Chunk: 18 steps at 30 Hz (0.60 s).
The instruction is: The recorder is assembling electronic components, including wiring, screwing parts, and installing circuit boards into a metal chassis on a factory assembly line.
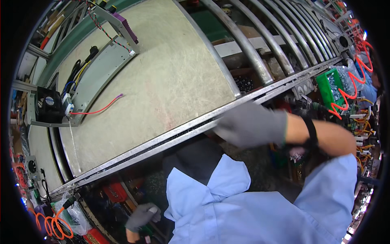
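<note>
My right hand (pixel 252 124), in a grey glove, is raised beside the metal rail at the table's near edge. Motion smears its fingers, so whether it holds anything is hidden. Low at the left, below the rail, hangs my left hand (pixel 144 216), also gloved in grey. Its fingers are loosely bent and apart, and nothing shows between them. On the pale board (pixel 162 77) lies a grey metal chassis (pixel 99 73) with a black fan (pixel 49 103) at its near left end. A red wire (pixel 101 110) runs from it onto the board.
Metal rollers (pixel 243 40) stretch away at the right. A green bin (pixel 331 87) of small parts and a coiled orange air hose (pixel 349 93) are at the right edge. Another coiled orange hose (pixel 50 225) and a red bin (pixel 115 192) sit low at the left.
</note>
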### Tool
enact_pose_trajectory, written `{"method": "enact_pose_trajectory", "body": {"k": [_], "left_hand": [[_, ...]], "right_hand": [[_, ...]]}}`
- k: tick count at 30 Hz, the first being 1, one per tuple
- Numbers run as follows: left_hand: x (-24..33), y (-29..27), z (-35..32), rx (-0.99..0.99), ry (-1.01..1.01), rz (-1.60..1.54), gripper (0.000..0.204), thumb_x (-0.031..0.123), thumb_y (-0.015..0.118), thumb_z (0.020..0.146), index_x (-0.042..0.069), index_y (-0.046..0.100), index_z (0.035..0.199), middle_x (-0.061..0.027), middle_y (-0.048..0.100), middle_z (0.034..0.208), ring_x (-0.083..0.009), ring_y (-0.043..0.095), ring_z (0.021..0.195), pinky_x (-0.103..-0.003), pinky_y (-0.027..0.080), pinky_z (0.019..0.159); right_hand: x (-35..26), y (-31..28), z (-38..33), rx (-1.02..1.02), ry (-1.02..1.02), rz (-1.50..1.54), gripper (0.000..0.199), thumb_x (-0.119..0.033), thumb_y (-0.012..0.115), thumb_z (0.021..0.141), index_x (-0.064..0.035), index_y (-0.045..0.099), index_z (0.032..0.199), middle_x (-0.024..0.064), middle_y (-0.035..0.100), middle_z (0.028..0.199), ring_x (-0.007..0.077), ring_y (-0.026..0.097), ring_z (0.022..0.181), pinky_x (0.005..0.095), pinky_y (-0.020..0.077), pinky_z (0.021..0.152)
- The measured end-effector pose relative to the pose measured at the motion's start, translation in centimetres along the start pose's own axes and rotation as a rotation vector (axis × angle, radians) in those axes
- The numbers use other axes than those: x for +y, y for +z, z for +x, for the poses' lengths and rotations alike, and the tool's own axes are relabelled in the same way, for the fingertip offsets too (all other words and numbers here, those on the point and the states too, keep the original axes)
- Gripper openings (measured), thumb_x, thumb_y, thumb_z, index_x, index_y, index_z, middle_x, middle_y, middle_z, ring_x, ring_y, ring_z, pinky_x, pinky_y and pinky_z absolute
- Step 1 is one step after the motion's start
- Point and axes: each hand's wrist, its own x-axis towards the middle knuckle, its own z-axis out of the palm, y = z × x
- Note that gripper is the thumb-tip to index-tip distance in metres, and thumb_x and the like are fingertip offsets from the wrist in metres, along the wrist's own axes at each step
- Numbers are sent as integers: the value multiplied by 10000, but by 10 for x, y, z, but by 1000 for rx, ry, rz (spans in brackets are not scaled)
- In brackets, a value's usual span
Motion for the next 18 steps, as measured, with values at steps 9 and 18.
{"method": "enact_pose_trajectory", "body": {"k": [9,18], "left_hand": [[-115,65,66,194,22,215,255,202,592,1029,1,717,1125,-120,731,903,-219,710,798,-340,584,738],[-80,59,86,343,181,216,268,210,592,1017,8,717,1141,-141,723,967,-248,700,866,-364,573,787]], "right_hand": [[59,131,-237,-953,403,177,258,-237,628,868,-58,763,997,194,761,1011,410,736,936,492,595,826],[76,102,-131,-653,552,31,302,-255,655,866,-78,702,1106,200,733,1092,397,722,995,496,588,853]]}}
